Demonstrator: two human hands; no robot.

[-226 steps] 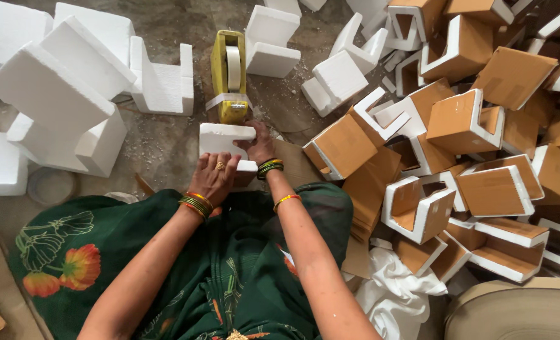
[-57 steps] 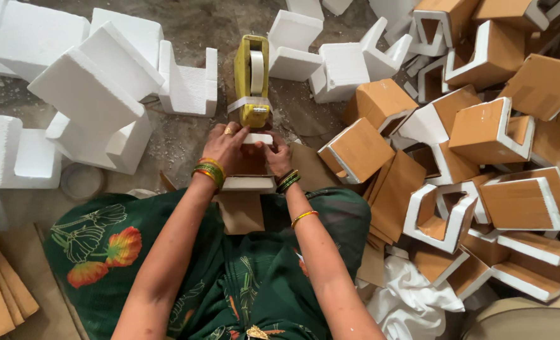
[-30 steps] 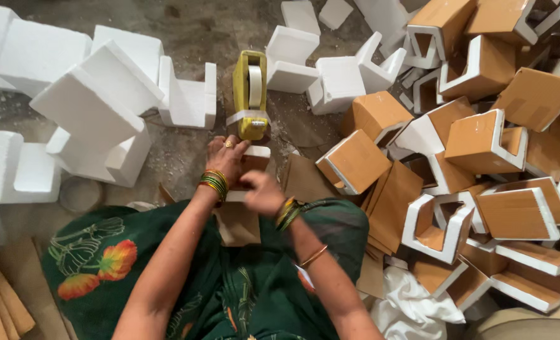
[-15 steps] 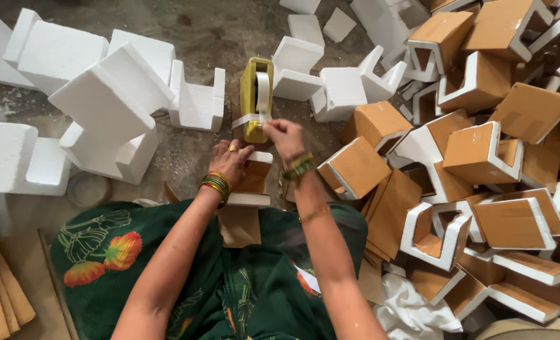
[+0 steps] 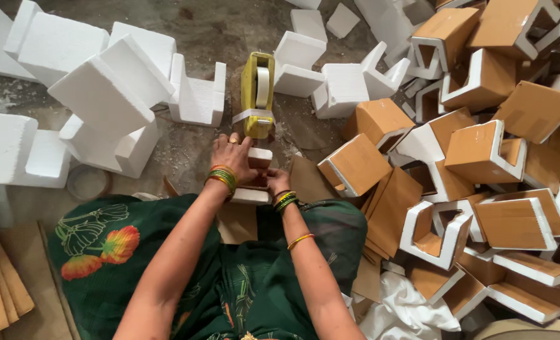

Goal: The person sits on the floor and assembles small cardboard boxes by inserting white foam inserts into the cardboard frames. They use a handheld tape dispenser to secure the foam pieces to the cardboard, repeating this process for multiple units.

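Note:
My left hand [image 5: 231,157] grips the top of a small white foam piece [image 5: 259,157] partly covered with brown cardboard, held just in front of my lap. My right hand [image 5: 277,184] presses against the same piece from the right side, its fingers partly hidden behind it. Directly beyond the piece stands a yellow tape dispenser [image 5: 257,94] with a roll of clear tape, its tape end hanging toward my hands. A loose brown cardboard sheet [image 5: 237,221] lies on my green dress under my wrists.
Bare white foam blocks [image 5: 103,94] are piled on the left and far side of the concrete floor. A heap of cardboard-faced foam pieces [image 5: 481,151] fills the right. Flat cardboard sheets [image 5: 0,283] are stacked at lower left, and white cloth [image 5: 406,308] lies at lower right.
My right hand has come back from the tape dispenser down to the right side of the foam piece. The left hand has kept its hold on the piece.

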